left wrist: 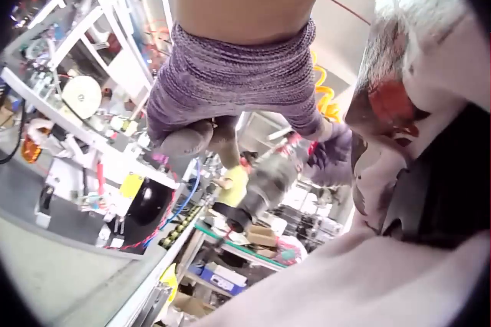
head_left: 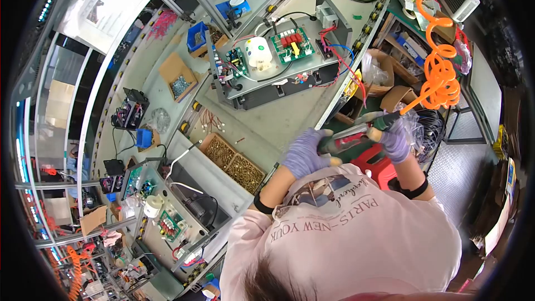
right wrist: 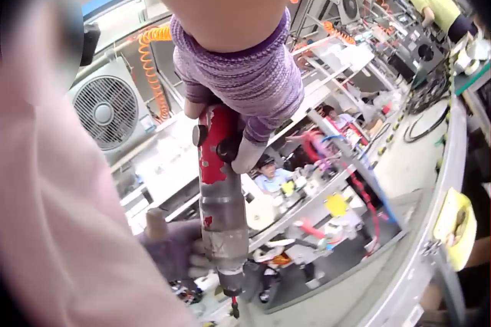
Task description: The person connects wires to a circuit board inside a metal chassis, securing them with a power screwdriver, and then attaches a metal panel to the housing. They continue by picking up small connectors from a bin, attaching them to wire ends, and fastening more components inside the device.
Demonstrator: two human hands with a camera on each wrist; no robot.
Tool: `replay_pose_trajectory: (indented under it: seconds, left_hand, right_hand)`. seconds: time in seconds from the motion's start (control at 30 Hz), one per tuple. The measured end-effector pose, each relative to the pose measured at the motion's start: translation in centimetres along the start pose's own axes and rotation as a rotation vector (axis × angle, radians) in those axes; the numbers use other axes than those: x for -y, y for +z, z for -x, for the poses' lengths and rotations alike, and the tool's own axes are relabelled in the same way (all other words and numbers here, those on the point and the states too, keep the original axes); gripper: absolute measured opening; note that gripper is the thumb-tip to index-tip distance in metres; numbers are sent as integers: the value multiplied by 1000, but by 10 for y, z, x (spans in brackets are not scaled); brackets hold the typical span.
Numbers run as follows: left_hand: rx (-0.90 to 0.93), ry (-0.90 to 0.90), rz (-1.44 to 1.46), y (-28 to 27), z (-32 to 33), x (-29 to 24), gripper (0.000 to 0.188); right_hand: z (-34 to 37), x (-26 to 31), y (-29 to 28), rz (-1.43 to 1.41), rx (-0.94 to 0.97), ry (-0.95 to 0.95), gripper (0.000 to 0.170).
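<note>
In the head view, my right hand [head_left: 394, 138], in a purple knitted glove with bare-looking fingertip covers, grips the rear of a red and silver air tool [right wrist: 224, 204] with an orange coiled hose [head_left: 440, 81]. The right wrist view shows the tool's bit pointing down and my right fingers and thumb around its red part. My left hand [head_left: 307, 153], gloved alike, is beside the tool's front end, thumb apart from the fingers; whether it touches the tool is unclear. Both hands are before my chest, off the bench edge.
An open metal chassis [head_left: 264, 83] with circuit boards stands on the bench beyond my hands. Left of them is a divided box of brass-coloured screws [head_left: 225, 159]; a second chassis [head_left: 173, 217] lies lower left. A red stool [head_left: 379, 170] and stacked cardboard boxes [head_left: 379, 72] are at the right.
</note>
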State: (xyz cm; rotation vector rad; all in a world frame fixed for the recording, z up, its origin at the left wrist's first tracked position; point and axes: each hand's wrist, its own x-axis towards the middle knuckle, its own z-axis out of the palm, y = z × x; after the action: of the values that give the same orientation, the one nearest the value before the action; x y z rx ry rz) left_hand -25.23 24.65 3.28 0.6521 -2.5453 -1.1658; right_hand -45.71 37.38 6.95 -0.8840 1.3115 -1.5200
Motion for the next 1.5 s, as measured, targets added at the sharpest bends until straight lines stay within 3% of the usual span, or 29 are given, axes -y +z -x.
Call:
replay_pose_trajectory:
  seconds: [0.03, 0.1, 0.13, 0.17, 0.2, 0.27, 0.33, 0.4, 0.43, 0.47, 0.53, 0.57, 0.63, 0.73, 0.77, 0.8, 0.83, 0.9, 1.03, 1.1, 1.23, 1.3, 1.5]
  left_hand:
    - [4, 8, -1, -3, -4, -4, 54]
    - [245, -49, -183, -5, -7, -8, 59]
    - [257, -41, -186, -5, -3, -5, 59]
    - [219, -21, -210, -6, 3, -1, 55]
    - [181, 2, -232, -7, 7, 1, 51]
    - [236, -5, -370, -9, 10, 1, 47]
    - [283, -20, -501, -8, 11, -2, 42]
    - [315, 41, -580, -8, 13, -11, 36]
    - [318, 49, -577, -9, 15, -17, 36]
    - [288, 135, -583, -11, 15, -23, 36]
    - [257, 230, -588, -12, 14, -26, 35]
    - [261, 278, -610, -12, 13, -24, 37]
    - [277, 334, -624, -17, 12, -23, 38]
    - [184, 312, -389, -27, 9, -12, 37]
    - [-23, 75, 194, -16, 10, 11, 35]
    - [-236, -175, 772, -5, 13, 35, 33]
    - [-243, -184, 771, 1, 12, 65, 33]
    - [-131, -388, 1393, 1, 7, 118, 29]
    - [-210, -511, 1415, -7, 5, 82, 26]
    - [-231, -454, 1511, -7, 1, 70, 25]
    - [-247, -456, 1624, 8, 0, 91, 22]
    - [-104, -391, 1869, 13, 2, 103, 22]
    - [-157, -365, 1869, 12, 5, 93, 24]
  right_hand:
    - [3, -4, 13, -77, -11, -20, 36]
    - [11, -24, 23, -169, -72, -10, 35]
    - [14, -30, 28, -263, -128, 2, 34]
    - [16, -6, 40, -129, -174, 180, 26]
    - [22, 4, 38, -137, -192, 176, 26]
    - [32, 18, 32, 1066, 187, 380, 22]
    - [41, 33, 45, 1071, 201, 313, 21]
    - [38, 39, 65, 889, -56, -186, 23]
    - [27, 29, 67, 979, -62, -349, 26]
    - [16, 21, 64, 1102, 71, -380, 37]
    - [2, -9, 56, 1057, 583, 135, 50]
    - [-3, -9, 55, 1058, 574, 139, 50]
    - [-5, -11, 56, 761, 794, 568, 60]
    - [8, -46, 38, 621, 662, 497, 47]
    - [14, -80, 19, 632, 630, 437, 55]
    - [19, -70, 20, 630, 636, 440, 55]
    - [25, -52, 23, 490, 516, 510, 50]
    - [34, -66, 15, 311, 323, 571, 39]
    - [41, -38, 25, 324, 194, 533, 37]
    - [43, -38, 27, 280, 195, 538, 39]
    - [46, -35, 35, 220, 190, 508, 40]
    - [45, -32, 38, 283, 219, 464, 42]
    - [43, -41, 37, 348, 239, 444, 47]
